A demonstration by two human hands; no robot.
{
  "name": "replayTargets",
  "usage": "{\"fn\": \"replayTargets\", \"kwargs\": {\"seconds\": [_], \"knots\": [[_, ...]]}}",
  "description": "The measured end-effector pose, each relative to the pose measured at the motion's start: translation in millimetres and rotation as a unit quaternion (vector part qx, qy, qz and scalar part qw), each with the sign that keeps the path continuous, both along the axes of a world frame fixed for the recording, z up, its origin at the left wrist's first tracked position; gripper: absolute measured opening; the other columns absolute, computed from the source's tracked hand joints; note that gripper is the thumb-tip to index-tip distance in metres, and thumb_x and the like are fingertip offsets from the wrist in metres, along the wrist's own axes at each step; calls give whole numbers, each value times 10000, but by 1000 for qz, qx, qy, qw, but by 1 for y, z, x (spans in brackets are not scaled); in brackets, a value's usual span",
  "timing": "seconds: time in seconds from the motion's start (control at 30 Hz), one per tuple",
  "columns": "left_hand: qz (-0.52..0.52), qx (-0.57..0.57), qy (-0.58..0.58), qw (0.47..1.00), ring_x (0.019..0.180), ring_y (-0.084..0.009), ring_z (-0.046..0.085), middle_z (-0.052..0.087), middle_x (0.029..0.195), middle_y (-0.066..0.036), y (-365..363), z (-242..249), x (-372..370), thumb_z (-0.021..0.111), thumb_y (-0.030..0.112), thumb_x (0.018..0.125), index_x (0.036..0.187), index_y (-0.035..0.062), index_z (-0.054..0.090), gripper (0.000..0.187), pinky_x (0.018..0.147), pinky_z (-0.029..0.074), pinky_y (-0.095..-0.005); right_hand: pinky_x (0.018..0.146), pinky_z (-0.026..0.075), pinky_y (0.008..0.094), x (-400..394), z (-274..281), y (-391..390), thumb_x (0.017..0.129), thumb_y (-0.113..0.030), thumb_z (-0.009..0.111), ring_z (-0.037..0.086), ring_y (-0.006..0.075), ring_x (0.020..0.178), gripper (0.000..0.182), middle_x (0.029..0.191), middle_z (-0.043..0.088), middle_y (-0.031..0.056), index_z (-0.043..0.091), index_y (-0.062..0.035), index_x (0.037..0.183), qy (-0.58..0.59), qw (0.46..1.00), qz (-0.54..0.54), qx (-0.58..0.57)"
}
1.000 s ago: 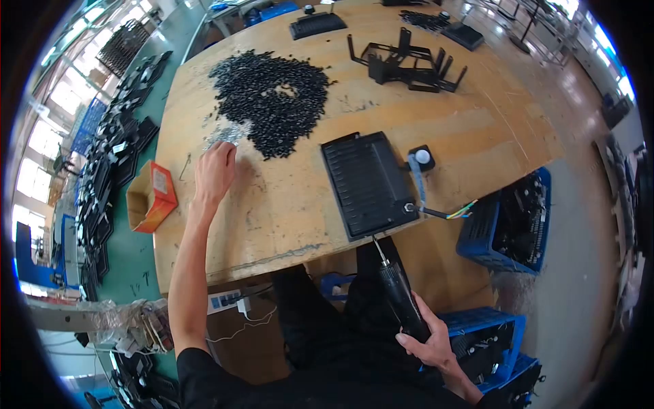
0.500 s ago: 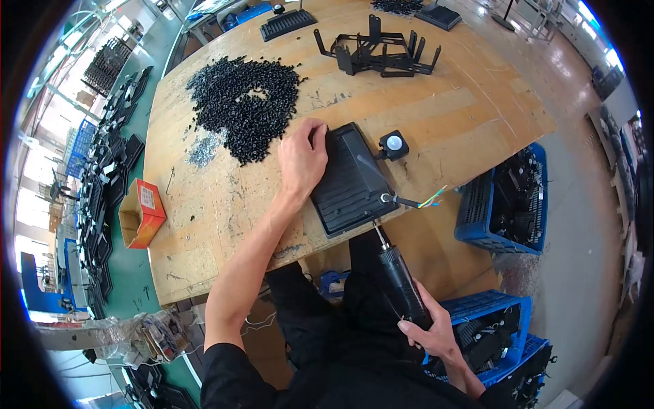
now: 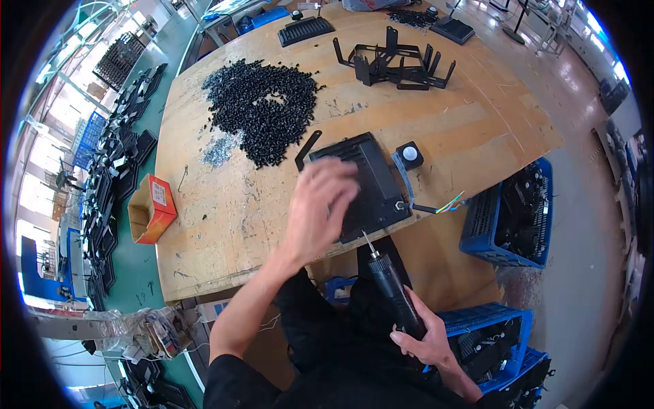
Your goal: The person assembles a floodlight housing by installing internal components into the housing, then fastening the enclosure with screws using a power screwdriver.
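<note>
A black ribbed housing (image 3: 371,180) lies at the table's near edge, with a small black sensor box (image 3: 409,155) beside it and a cable ending in coloured wires (image 3: 449,204) on its right. My left hand (image 3: 317,208) hovers over the housing's left part, blurred, fingers apart, holding nothing I can see. A black bracket arm (image 3: 310,148) sticks up at the housing's upper left corner. In my right hand (image 3: 427,335) is a black electric screwdriver (image 3: 395,290), its bit pointing up at the housing's near edge; whether the bit touches is unclear.
Beyond the housing lies a big pile of small black parts (image 3: 266,109) with silvery screws (image 3: 219,151). Black brackets (image 3: 395,67) stand farther back. An orange box (image 3: 161,210) sits left. Blue crates (image 3: 504,255) with black parts stand on the floor right.
My left hand has come off the housing's upper left corner and moved toward me. The bracket arm now shows there. The screwdriver has shifted slightly left and down. The whole view has shifted somewhat.
</note>
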State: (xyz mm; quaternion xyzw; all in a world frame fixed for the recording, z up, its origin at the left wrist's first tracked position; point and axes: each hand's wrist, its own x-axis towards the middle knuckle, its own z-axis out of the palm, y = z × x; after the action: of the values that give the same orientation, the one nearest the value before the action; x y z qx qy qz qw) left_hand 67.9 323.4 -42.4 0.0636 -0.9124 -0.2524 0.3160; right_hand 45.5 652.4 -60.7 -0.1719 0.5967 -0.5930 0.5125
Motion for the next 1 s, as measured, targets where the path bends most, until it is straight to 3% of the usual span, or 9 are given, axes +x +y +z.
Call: {"fn": "replayTargets", "kwargs": {"seconds": [0.03, 0.1, 0.17, 0.23, 0.43, 0.77, 1.0], "knots": [[0, -1, 0, 1000, 1275, -335, 630, 751, 1255, -118, 7, 2, 9, 734, 20, 915, 1035, 0, 743, 122, 1073, 500, -461, 611, 494, 236, 0, 1, -1, 930, -106, 780, 577, 59, 675, 885, 991, 679, 34, 297, -17, 1668, 0, 1000, 7, -4], [-43, 141, -58, 987, 1220, -312, 650, 772, 1181, -101, 16, 4, 25, 737, 12, 911, 1023, 3, 757, 114, 1047, 515, -437, 614, 495, 237, 0, 4, -4, 931, -112, 782, 578, 60, 674, 888, 996, 680, 36, 295, -13, 1667, -4, 1000, 9, -2], [-34, 145, -48, 988, 1156, -286, 672, 779, 1104, -102, 20, 4, 30, 737, 16, 921, 1015, 4, 767, 100, 1013, 529, -412, 616, 496, 238, 0, 4, -6, 932, -118, 784, 578, 60, 673, 891, 1002, 682, 38, 292, -9, 1667, -5, 1000, 13, 1], [-27, 224, -86, 970, 1107, -271, 691, 774, 1076, -119, 22, 6, 33, 730, 13, 935, 1021, 1, 768, 94, 980, 541, -396, 621, 496, 237, 0, 2, -4, 933, -116, 784, 580, 62, 672, 893, 1005, 682, 43, 288, -9, 1668, -9, 1000, 14, -3], [-24, 204, -86, 975, 1007, -265, 719, 768, 1033, -127, 24, 6, 33, 713, -5, 948, 1036, -6, 768, 104, 909, 563, -375, 611, 493, 236, 1, 0, -3, 928, -117, 788, 575, 62, 663, 902, 995, 681, 42, 285, -15, 1671, -15, 1000, 10, -1], [-34, 222, -86, 971, 986, -244, 729, 770, 1034, -122, 22, -1, 35, 705, -1, 959, 1040, -9, 766, 101, 885, 561, -363, 639, 506, 232, -4, -4, -1, 915, -115, 805, 591, 57, 689, 893, 1098, 690, 52, 318, -3, 1656, 4, 1000, 1, -11], [-36, 204, -76, 975, 1000, -261, 732, 775, 1063, -147, 23, 1, 43, 681, 14, 987, 1087, -13, 768, 135, 892, 560, -367, 890, 541, 270, -1, -12, -2, 912, -142, 817, 659, 109, 969, 882, 1361, 658, 127, 343, 43, 1632, 47, 999, 4, -14]]}}
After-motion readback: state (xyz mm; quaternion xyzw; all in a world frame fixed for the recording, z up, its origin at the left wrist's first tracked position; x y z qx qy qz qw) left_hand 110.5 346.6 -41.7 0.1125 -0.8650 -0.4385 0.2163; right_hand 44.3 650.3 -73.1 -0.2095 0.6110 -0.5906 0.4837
